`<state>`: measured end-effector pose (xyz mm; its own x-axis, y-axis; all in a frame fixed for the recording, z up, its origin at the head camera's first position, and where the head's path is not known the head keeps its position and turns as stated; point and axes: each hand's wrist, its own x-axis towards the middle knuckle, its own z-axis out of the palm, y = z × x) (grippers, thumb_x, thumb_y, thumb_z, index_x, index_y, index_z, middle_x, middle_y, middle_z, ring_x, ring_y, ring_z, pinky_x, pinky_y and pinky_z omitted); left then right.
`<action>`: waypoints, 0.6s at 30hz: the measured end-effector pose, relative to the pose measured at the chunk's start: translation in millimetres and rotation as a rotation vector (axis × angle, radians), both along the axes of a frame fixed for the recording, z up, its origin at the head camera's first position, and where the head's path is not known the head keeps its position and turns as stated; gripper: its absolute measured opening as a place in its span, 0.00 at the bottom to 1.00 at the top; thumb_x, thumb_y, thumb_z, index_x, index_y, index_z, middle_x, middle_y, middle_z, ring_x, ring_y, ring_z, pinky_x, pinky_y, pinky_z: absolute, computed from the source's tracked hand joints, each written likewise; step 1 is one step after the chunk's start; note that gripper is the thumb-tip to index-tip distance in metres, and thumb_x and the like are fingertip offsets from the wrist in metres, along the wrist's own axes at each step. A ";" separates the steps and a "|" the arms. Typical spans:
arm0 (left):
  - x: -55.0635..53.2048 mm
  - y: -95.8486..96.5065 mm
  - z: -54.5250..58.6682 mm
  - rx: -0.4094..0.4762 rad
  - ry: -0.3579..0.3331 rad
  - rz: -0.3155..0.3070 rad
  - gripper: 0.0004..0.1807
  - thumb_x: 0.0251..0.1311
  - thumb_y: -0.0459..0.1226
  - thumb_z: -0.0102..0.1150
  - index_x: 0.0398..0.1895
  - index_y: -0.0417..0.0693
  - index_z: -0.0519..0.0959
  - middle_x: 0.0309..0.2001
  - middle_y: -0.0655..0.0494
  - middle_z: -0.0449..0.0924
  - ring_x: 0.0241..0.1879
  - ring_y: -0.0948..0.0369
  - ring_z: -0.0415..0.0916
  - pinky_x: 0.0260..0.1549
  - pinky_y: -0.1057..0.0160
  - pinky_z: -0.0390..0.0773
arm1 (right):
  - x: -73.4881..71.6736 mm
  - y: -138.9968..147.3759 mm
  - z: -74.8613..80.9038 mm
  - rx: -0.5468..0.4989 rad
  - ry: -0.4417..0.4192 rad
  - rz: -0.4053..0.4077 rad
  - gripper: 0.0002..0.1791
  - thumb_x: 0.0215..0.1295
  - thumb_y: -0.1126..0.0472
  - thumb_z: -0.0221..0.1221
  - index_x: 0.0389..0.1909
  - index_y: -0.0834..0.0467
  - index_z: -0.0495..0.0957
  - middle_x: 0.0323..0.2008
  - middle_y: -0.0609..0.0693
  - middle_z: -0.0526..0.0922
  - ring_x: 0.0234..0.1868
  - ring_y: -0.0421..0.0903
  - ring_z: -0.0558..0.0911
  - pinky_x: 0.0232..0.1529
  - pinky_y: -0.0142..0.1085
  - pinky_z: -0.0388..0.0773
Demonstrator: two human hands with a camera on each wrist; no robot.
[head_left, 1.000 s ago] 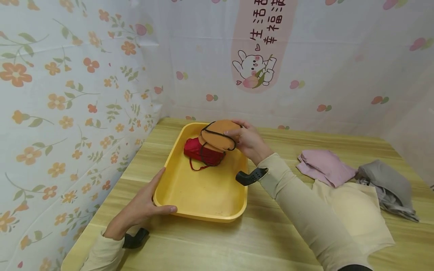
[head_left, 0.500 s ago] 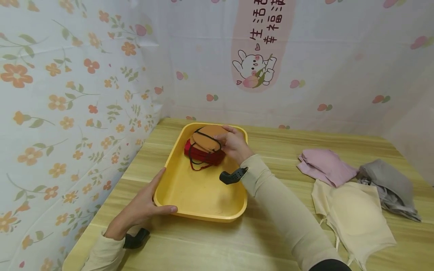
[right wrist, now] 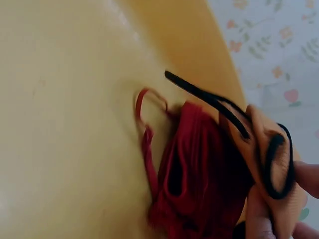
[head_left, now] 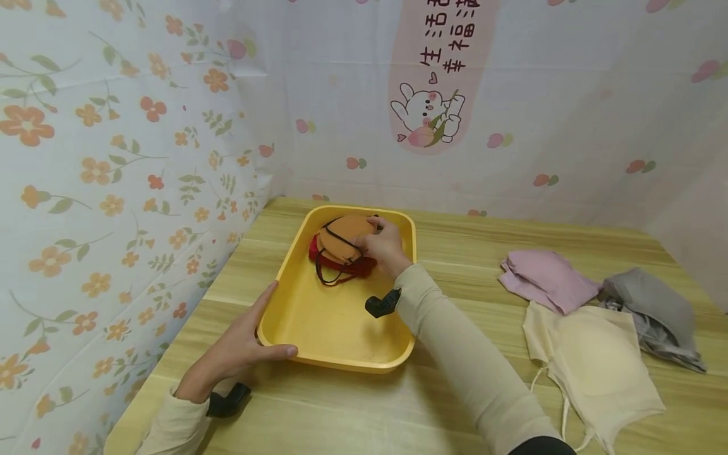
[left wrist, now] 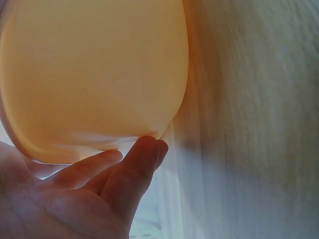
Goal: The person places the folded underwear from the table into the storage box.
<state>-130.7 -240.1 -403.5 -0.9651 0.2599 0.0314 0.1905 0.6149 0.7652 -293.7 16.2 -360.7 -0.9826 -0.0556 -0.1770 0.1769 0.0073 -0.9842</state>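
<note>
My right hand pinches a folded orange bra with black trim and straps, inside the yellow tub. The orange bra lies over a folded red bra at the tub's far end; the red one is partly covered, its thin strap looping onto the tub floor. In the right wrist view, thumb and fingers are on both sides of the orange cloth. At the tub's near left corner, my left hand rests against the outside, thumb along the front rim and fingers straight along the left wall.
On the wooden table, to the right of the tub, lie a mauve folded garment, a grey one and a cream top with thin straps. Flower-printed cloth walls the left side and the back.
My right hand has moved left and down into the tub with the orange bra, bringing it from above the far rim onto the red bra. The left hand and tub stay put.
</note>
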 end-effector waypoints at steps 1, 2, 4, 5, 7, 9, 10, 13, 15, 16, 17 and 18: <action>-0.3 0.0 0.3 0.000 0.000 0.001 0.67 0.48 0.49 0.77 0.82 0.43 0.40 0.78 0.35 0.53 0.69 0.43 0.67 0.67 0.38 0.64 | -0.3 0.5 -0.5 0.051 0.009 0.005 0.37 0.59 0.74 0.64 0.71 0.53 0.69 0.70 0.58 0.68 0.47 0.50 0.79 0.35 0.34 0.81; -0.6 -0.1 0.5 0.000 0.001 0.000 0.67 0.48 0.49 0.77 0.82 0.43 0.40 0.78 0.35 0.52 0.69 0.43 0.66 0.67 0.38 0.64 | -0.1 1.1 -0.5 0.094 0.016 0.015 0.38 0.59 0.74 0.65 0.71 0.53 0.69 0.70 0.59 0.67 0.50 0.52 0.80 0.36 0.35 0.82; -1.3 0.0 0.7 0.001 0.006 -0.002 0.67 0.48 0.49 0.77 0.82 0.43 0.40 0.78 0.35 0.52 0.69 0.43 0.66 0.67 0.38 0.64 | 0.6 2.6 -0.7 0.190 0.026 0.039 0.39 0.59 0.72 0.66 0.71 0.50 0.69 0.72 0.58 0.66 0.52 0.56 0.82 0.39 0.38 0.85; -1.5 0.1 0.7 0.003 0.007 -0.004 0.67 0.48 0.49 0.77 0.82 0.43 0.40 0.78 0.35 0.52 0.70 0.42 0.66 0.67 0.38 0.63 | 1.4 3.2 -0.5 0.235 0.029 0.055 0.39 0.59 0.71 0.67 0.72 0.49 0.68 0.73 0.58 0.64 0.51 0.57 0.84 0.40 0.40 0.86; -1.6 0.2 0.7 0.001 0.011 -0.005 0.67 0.48 0.49 0.77 0.82 0.43 0.40 0.79 0.35 0.51 0.70 0.42 0.66 0.67 0.37 0.63 | 2.4 4.2 -1.1 0.311 0.036 0.097 0.40 0.61 0.68 0.67 0.73 0.47 0.66 0.76 0.56 0.61 0.44 0.57 0.87 0.41 0.42 0.87; -1.2 0.3 0.6 -0.005 0.012 -0.003 0.67 0.48 0.49 0.77 0.82 0.43 0.40 0.78 0.35 0.52 0.69 0.42 0.66 0.67 0.37 0.64 | 2.8 4.4 -1.9 0.376 0.043 0.138 0.40 0.62 0.66 0.67 0.74 0.45 0.65 0.77 0.56 0.60 0.32 0.53 0.88 0.39 0.41 0.87; -0.9 0.3 0.5 -0.009 0.012 -0.002 0.67 0.48 0.49 0.77 0.82 0.44 0.40 0.78 0.35 0.52 0.69 0.42 0.66 0.67 0.37 0.64 | 2.9 4.3 -2.1 0.407 0.049 0.157 0.40 0.63 0.65 0.67 0.74 0.45 0.64 0.76 0.57 0.61 0.27 0.52 0.87 0.37 0.40 0.87; -0.3 0.0 0.1 -0.008 0.004 0.001 0.67 0.48 0.48 0.77 0.82 0.44 0.40 0.78 0.34 0.53 0.69 0.42 0.67 0.66 0.37 0.65 | 3.5 3.4 -1.7 0.509 0.084 0.190 0.39 0.64 0.63 0.66 0.75 0.46 0.63 0.72 0.62 0.68 0.17 0.45 0.81 0.29 0.36 0.85; -0.1 0.2 0.1 -0.004 -0.007 0.005 0.67 0.48 0.49 0.77 0.82 0.45 0.40 0.78 0.35 0.54 0.69 0.42 0.67 0.67 0.37 0.64 | 3.5 3.4 -1.3 0.580 0.101 0.202 0.39 0.63 0.61 0.66 0.75 0.45 0.64 0.67 0.63 0.74 0.16 0.45 0.80 0.26 0.36 0.83; 0.2 0.3 0.3 -0.003 -0.011 0.004 0.67 0.48 0.49 0.77 0.82 0.45 0.40 0.78 0.35 0.54 0.69 0.42 0.67 0.67 0.37 0.64 | 3.4 3.5 -1.2 0.607 0.106 0.207 0.39 0.63 0.60 0.66 0.75 0.44 0.64 0.64 0.64 0.77 0.16 0.47 0.80 0.26 0.37 0.83; 0.4 0.1 0.3 -0.002 -0.010 0.000 0.67 0.48 0.49 0.77 0.82 0.44 0.40 0.78 0.35 0.53 0.69 0.42 0.66 0.67 0.37 0.64 | 4.5 3.9 -0.5 0.636 0.117 0.211 0.39 0.63 0.59 0.67 0.75 0.43 0.64 0.64 0.62 0.78 0.19 0.48 0.81 0.28 0.38 0.83; 0.7 0.0 0.5 -0.003 -0.009 -0.004 0.67 0.48 0.49 0.77 0.82 0.44 0.40 0.78 0.34 0.53 0.69 0.41 0.66 0.66 0.37 0.64 | 4.3 4.6 -0.8 0.664 0.127 0.217 0.39 0.63 0.58 0.66 0.75 0.43 0.64 0.64 0.60 0.78 0.22 0.48 0.82 0.31 0.38 0.82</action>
<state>-129.9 -240.1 -403.0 -0.9644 0.2636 0.0224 0.1863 0.6165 0.7650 -289.4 20.8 -361.5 -0.9770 -0.1724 -0.1258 -0.0125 0.6345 -0.7728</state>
